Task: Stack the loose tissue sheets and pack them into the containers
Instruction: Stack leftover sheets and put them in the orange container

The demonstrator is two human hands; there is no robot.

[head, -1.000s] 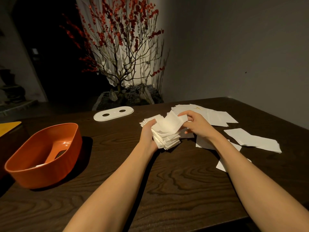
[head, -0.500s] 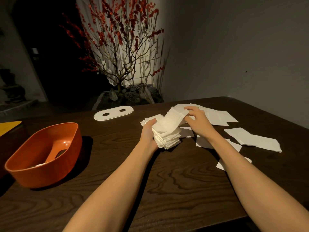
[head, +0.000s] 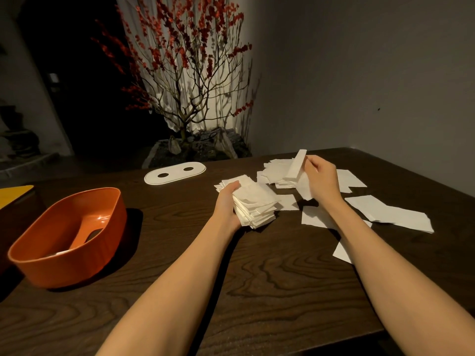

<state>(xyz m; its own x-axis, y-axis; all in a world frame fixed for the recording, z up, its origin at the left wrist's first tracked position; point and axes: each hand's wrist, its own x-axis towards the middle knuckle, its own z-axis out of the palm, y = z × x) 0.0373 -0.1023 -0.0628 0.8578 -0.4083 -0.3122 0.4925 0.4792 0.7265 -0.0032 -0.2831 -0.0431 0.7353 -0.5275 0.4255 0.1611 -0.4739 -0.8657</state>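
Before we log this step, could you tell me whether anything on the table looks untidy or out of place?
The stack of tissues under the left hand is askew, its edges fanned out unevenly. Loose sheets lie scattered at odd angles beside the right hand, which holds one sheet up. Nothing looks damaged.

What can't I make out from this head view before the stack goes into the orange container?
- Orange container: its near wall hides most of the floor; something pale shows inside, too little to identify.
- Tissue stack: sheet count is too fine to tell; the left hand covers its left edge.
- Loose sheets: the right forearm covers some.
- Right hand: its grip on the lifted sheet is partly hidden by the sheet.
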